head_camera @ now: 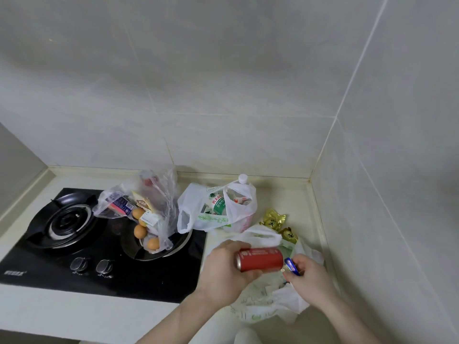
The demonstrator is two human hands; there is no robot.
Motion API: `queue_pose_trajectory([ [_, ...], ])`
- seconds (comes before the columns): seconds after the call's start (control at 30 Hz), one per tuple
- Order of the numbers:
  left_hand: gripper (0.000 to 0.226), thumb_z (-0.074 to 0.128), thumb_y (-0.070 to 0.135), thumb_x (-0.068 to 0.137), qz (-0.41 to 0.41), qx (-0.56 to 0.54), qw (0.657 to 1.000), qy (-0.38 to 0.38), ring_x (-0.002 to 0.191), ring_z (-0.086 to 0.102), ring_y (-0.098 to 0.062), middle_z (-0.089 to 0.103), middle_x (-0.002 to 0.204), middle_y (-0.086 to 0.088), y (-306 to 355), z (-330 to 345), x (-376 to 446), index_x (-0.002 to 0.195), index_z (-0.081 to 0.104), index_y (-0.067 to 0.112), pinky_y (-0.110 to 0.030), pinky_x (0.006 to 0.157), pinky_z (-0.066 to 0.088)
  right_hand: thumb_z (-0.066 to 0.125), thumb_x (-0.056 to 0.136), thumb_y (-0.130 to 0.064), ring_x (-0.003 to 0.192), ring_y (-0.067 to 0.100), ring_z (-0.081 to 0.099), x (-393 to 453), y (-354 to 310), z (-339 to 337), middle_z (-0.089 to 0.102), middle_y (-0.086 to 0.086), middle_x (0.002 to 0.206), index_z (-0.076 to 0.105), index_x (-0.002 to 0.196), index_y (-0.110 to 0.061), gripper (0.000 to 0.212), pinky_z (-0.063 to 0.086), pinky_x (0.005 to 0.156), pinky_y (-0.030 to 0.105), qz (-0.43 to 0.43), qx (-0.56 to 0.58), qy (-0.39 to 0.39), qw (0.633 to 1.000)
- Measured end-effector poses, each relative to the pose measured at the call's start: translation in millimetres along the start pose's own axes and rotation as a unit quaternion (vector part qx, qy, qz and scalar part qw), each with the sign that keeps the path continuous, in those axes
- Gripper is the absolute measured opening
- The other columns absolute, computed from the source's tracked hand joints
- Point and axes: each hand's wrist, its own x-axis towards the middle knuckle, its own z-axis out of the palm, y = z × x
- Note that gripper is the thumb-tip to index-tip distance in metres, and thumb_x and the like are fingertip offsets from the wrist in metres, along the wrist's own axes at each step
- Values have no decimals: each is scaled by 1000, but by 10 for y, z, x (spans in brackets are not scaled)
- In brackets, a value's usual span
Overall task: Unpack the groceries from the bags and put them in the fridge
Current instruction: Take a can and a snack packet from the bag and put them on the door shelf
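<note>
fingers of left hand (221, 271) clamped round red soda can (259, 259), lower centre; right hand (309, 281) pinching small blue packet (291, 266) over white bag (268, 301). barely begun: egg bag (141, 214), water-bottle bag (216, 209) unpacked yet; fridge unseen.

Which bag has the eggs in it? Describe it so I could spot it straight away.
Start at the black gas hob on the left of the counter. The clear plastic bag sits on its right burner, with brown eggs showing through. The two other bags to its right are white and opaque.
</note>
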Motion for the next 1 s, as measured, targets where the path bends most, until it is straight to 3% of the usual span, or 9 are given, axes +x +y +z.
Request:
queue_pose_trajectory([
  [0.1,59,96,41,59,-62,-114,991,44,87,67,2,71,97,15,77,-200,-54,109,66,36,-16,80,55,71,89,-43,71,11,66,-93,-76,-47,70,-18,74,62,81,-29,18,54,72,36,-8,27,28,999],
  [0.23,64,98,25,51,-46,-145,985,76,81,66,2,71,89,20,245,-449,-107,101,60,33,-12,68,50,73,86,-46,73,10,67,-242,-199,-122,71,-18,79,67,86,-29,18,56,75,35,-14,76,45,996],
  [0.3,59,96,13,51,-19,-136,989,55,76,68,-4,73,86,17,318,-547,-133,96,60,29,-20,67,55,74,87,-43,73,10,67,-345,-274,-167,71,-16,79,68,86,-29,14,55,74,34,-17,94,56,994],
  [0.4,54,93,5,52,33,-102,994,30,75,69,-7,73,84,17,354,-643,-175,91,65,29,-17,67,54,75,88,-37,76,11,68,-512,-348,-205,73,-13,80,70,87,-29,8,55,76,34,-17,119,68,990],
  [0.5,62,93,11,50,58,-86,995,12,84,69,-7,71,96,18,314,-746,-195,95,65,43,-20,73,55,76,89,-34,77,16,69,-684,-445,-186,73,-9,79,72,89,-27,8,56,79,38,-18,149,66,986],
  [0.63,71,95,13,51,75,-81,993,-34,89,68,-2,70,100,26,213,-877,-158,100,64,54,-16,76,54,75,89,-41,75,7,68,-960,-607,-76,72,-16,85,72,90,-31,11,53,73,29,11,164,104,981],
  [0.83,62,96,18,54,137,-91,977,-134,90,69,1,72,101,24,116,-976,-158,103,69,46,-14,74,53,71,89,-51,76,0,68,-1471,-676,262,73,-20,83,70,93,-43,9,54,76,27,95,170,161,968],
  [0.93,65,96,12,52,187,-95,966,-152,95,67,0,71,102,23,89,-890,-267,104,71,43,-9,78,47,73,89,-42,75,5,69,-1789,-613,430,73,-20,81,70,94,-41,6,58,78,35,119,163,197,960],
  [1.0,66,96,16,51,211,-96,957,-174,97,67,-2,70,103,23,101,-830,-381,104,70,45,-14,81,49,73,91,-35,76,9,69,-2074,-607,501,74,-17,81,70,94,-39,6,58,76,33,128,182,215,951],
])
